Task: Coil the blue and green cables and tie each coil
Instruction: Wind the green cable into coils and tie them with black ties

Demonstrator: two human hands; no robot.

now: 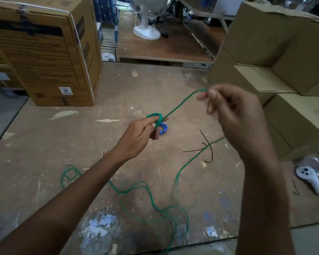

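The green cable (180, 103) runs taut at frame centre between the left hand (140, 133), clamped on a small coil, and the right hand (234, 111), pinching it; slack sprawls below. The blue coil (163, 128) lies behind the left fingers, with open worktable (44, 144) at left and boxes (276, 57) crowding the right edge

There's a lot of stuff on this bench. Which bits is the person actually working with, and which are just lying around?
In use:
- green cable, wound around the left hand, fed by the right hand
- blue cable, coiled on the bench
- black ties

Just lying about:
- printed cardboard box
- plain cardboard boxes
- white fan base
- white handheld controller
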